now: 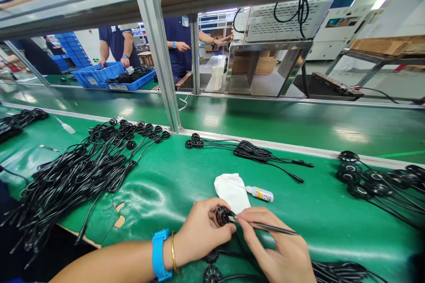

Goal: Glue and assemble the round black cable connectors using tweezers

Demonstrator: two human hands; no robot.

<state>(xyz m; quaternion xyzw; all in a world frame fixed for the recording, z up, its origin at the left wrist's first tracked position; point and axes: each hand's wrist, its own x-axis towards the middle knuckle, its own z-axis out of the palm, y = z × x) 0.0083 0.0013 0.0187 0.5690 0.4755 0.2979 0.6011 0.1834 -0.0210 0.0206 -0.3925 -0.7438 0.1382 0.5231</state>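
My left hand [199,234] is closed around a small round black disc part [223,215] with a cable, held just above the green mat. My right hand [279,247] pinches a thin dark stick-like tool [272,228], its tip touching the disc. Right behind the hands lie a white cloth [230,190] and a small white glue bottle [260,193]. Two more black discs [212,269] with cables rest under my wrists at the mat's near edge.
A big tangle of black cables with disc ends [83,172] fills the left. A smaller bundle [252,152] lies mid-mat, more discs [365,181] at right. Beyond a metal post [159,53], a green conveyor and blue bins [113,77]; people in dark blue shirts stand behind.
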